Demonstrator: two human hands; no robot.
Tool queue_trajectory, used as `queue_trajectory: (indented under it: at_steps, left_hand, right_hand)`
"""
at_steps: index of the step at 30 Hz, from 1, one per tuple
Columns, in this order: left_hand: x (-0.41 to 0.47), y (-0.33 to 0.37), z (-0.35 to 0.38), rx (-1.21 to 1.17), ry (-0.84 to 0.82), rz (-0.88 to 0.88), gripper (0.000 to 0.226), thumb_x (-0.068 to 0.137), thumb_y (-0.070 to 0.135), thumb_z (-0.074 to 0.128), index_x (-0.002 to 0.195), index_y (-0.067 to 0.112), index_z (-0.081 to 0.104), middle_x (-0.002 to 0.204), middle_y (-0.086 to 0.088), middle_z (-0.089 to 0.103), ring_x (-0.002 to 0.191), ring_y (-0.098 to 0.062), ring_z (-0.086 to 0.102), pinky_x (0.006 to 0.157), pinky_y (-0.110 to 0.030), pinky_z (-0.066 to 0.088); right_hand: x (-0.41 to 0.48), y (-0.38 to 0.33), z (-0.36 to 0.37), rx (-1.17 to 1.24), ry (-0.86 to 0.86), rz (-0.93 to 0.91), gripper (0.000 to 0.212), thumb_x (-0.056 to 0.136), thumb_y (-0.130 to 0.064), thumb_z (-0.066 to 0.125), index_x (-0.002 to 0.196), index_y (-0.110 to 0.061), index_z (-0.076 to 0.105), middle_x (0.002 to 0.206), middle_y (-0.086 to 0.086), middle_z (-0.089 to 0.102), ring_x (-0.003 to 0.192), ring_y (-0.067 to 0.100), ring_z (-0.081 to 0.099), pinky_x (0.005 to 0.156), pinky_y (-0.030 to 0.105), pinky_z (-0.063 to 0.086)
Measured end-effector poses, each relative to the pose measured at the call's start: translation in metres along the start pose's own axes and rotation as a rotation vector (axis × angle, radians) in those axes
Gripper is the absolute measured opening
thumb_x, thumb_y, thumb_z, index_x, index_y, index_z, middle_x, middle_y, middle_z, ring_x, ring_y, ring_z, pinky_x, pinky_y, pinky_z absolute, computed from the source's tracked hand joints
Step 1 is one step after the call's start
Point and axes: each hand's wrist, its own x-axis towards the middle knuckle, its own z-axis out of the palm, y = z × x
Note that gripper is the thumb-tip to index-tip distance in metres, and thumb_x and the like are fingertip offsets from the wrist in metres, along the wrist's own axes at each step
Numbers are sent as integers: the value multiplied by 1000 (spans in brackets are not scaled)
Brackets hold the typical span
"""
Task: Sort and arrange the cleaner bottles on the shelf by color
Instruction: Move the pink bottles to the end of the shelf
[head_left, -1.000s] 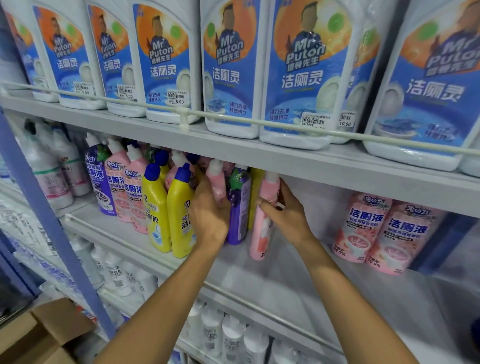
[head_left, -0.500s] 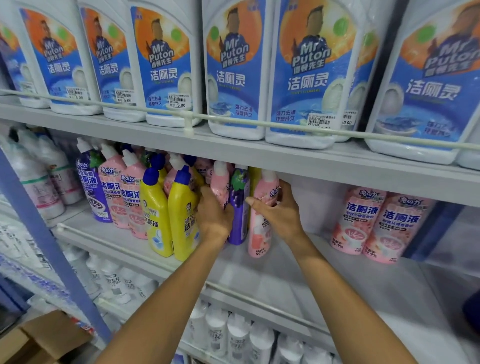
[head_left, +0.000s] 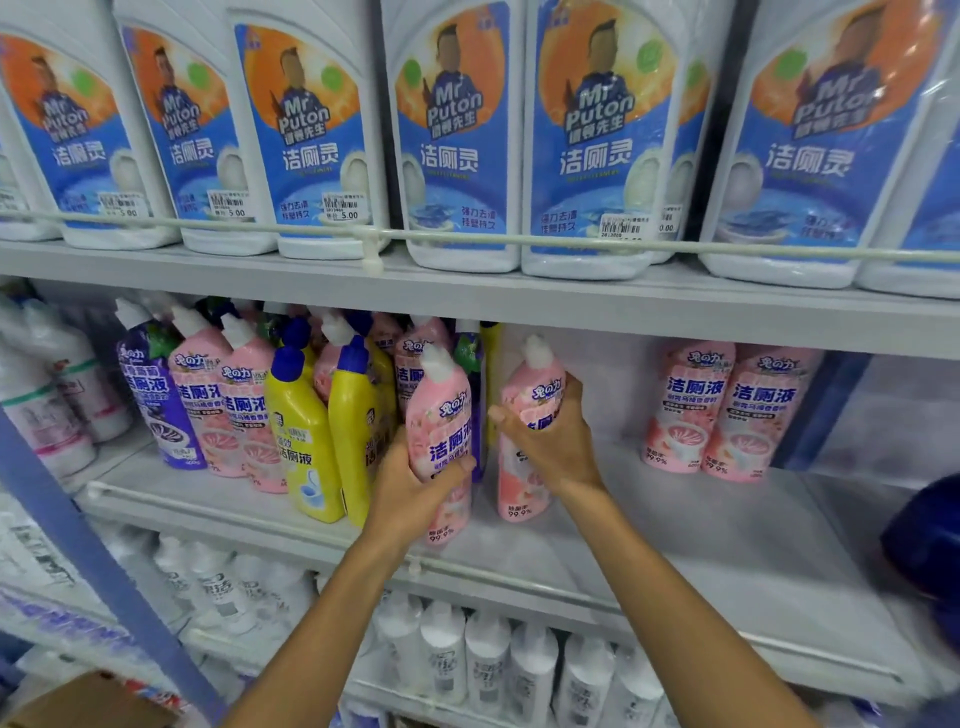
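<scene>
Left-hand pink bottle (head_left: 440, 415), right-hand pink bottle (head_left: 530, 488): smooth plastic, soft sheen, printed film sleeves; white plastic caps, matt.
Yellow bottles (head_left: 304, 457): glossy smooth plastic; blue plastic caps, smooth.
Purple bottle (head_left: 150, 410): plastic with a printed film sleeve, slight gloss.
Large white jugs (head_left: 452, 156): white plastic, glossy printed labels. Paper price stickers (head_left: 343, 207), matt.
Clear film wrap (head_left: 924, 104) on the far-right jug: shiny, crinkled.
Shelf (head_left: 675, 530): grey, apparently painted metal, smooth, matt.
Guard rail (head_left: 519, 240): off-white, smooth, faint sheen.
Upright post (head_left: 57, 519): blue painted finish, matt.
Cardboard box (head_left: 98, 701): brown, matt.
</scene>
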Motion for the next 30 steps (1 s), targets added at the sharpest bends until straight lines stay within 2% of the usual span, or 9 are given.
queue_trajectory:
  at_steps: [3,7,9,15,18,21,23,26,30]
  left_hand:
    - [-8,-9,11,-33,9,-47,38,83,19,86,117,26,70,106,6,79,100,-15,75,90,-45,61]
    - [-9,-8,26,-86,-82,-85,26,85,11,82,102,27,71,91,13,80,90,-11,76,69,-21,58]
    - [-9,-11,35,-107,-159,-112,32,84,13,83,110,26,70,95,12,80,91,-11,77,67,-18,57]
    - [-8,-14,89,-164,-308,-151,71,62,41,94,124,23,65,111,2,79,102,-19,76,85,-39,60]
    - [-12,-13,132,-180,-405,-157,59,72,26,92,124,18,66,112,-2,79,102,-23,76,86,-40,61]
    - [-19,-4,177,-182,-483,-137,41,81,12,84,119,15,69,106,-1,80,95,-20,77,72,-25,60]
    - [-19,-1,198,-156,-472,-109,37,83,13,85,116,14,69,103,1,80,96,-21,77,69,-23,59]
    - [-15,-4,218,-88,-360,-58,43,76,21,90,110,25,64,105,5,78,91,-12,75,66,-19,56]
    - [-22,-6,232,11,-275,-23,44,74,23,92,102,25,59,97,11,74,84,-5,71,63,-12,52]
  right_hand:
    - [-13,7,-9,-43,-35,70,83,59,-53,95,124,-29,50,110,-16,69,102,10,70,73,29,61]
    - [-24,14,-24,-35,34,109,76,50,-59,96,112,-31,61,99,-11,76,83,4,73,58,38,64]
    - [-32,20,-35,-20,89,103,81,48,-61,96,113,-29,61,101,-7,77,86,8,75,63,39,65]
    - [-54,30,-106,-35,213,38,82,53,-47,96,122,-33,55,108,-6,75,97,16,74,73,42,64]
    - [-58,31,-151,-83,282,35,70,63,-42,96,119,-35,54,107,-4,75,95,20,75,69,44,65]
    - [-59,33,-190,-151,331,28,64,66,-50,93,115,-36,55,106,-8,75,94,13,75,72,46,65]
    - [-59,38,-208,-133,370,46,65,62,-54,92,113,-36,55,106,-11,75,94,11,74,76,51,64]
    - [-60,49,-227,-96,415,79,83,58,-61,91,126,-32,51,114,-10,73,100,10,73,83,51,63]
    - [-63,65,-223,-101,505,111,68,72,-38,92,125,-24,52,112,-8,72,97,9,71,88,41,61]
